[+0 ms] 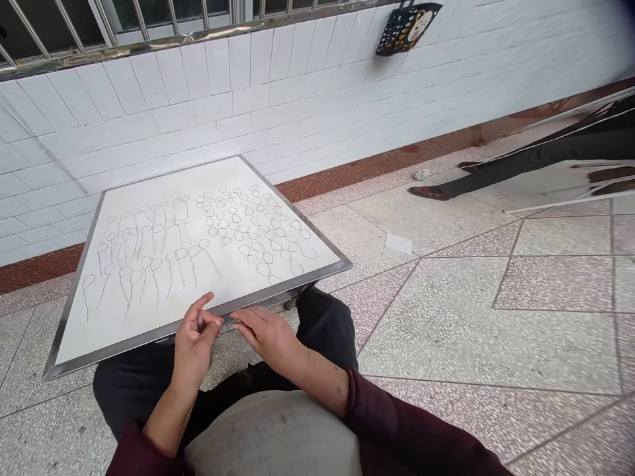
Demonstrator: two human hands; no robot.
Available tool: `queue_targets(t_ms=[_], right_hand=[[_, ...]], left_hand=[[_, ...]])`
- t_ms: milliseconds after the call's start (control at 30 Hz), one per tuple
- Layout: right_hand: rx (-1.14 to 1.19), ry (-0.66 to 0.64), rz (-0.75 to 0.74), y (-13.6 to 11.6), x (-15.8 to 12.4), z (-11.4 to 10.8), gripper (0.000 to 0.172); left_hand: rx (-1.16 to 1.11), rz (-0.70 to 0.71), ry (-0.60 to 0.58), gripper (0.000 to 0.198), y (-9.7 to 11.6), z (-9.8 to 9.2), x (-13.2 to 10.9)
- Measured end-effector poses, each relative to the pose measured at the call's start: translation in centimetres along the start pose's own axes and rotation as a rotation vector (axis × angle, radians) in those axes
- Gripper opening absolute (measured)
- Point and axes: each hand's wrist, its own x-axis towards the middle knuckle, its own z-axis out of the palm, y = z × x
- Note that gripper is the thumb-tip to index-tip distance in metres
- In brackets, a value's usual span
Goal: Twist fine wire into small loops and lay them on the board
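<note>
My left hand (195,345) pinches a thin wire (227,320) between thumb and finger, with its index finger raised. The fingertips of my right hand (270,336) close on the other side of that wire, just beyond the table's front edge. Its exact shape is too fine to make out. In front of me, the white tabletop (163,317) bears several thin wires with a single loop and a long tail (171,277) on the left. To the right lie several double-looped wires (265,254), shaped like a figure eight.
A grey metal rim (119,346) edges the table, close over my knees. Behind it stands a white tiled wall (208,119) with a barred window (163,16) and a hanging dark bag (407,30). On the speckled floor lies a white paper (399,244); another person's leg (496,178) stretches in from the right.
</note>
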Motion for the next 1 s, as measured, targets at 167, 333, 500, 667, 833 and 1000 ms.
queue_targets(t_ms=[167,333,500,667,833,1000], right_hand=[[-0.045,-0.005,0.013,0.5,-0.6,0.2,0.024],[-0.103,-0.124,0.050,0.2,-0.8,-0.5,0.026],[-0.066,-0.232,0.043,0.1,-0.8,-0.6,0.023],[-0.070,-0.299,-0.049,0.8,-0.8,-1.1,0.023],[-0.141,-0.353,-0.187,1.5,-0.9,-1.9,0.022],[-0.154,-0.284,-0.124,0.9,-0.8,-1.1,0.020]], left_hand=[[-0.010,-0.018,0.021,0.051,0.1,-0.5,0.0],[0.016,-0.002,-0.007,0.049,0.0,-0.7,0.0],[0.073,-0.007,-0.058,0.046,-0.3,-0.8,-0.2],[0.089,-0.034,-0.089,0.046,-0.4,-0.9,-0.2],[0.167,-0.042,-0.137,0.045,-0.4,-1.0,-0.2],[0.138,-0.032,-0.131,0.048,-0.2,-0.7,-0.2]])
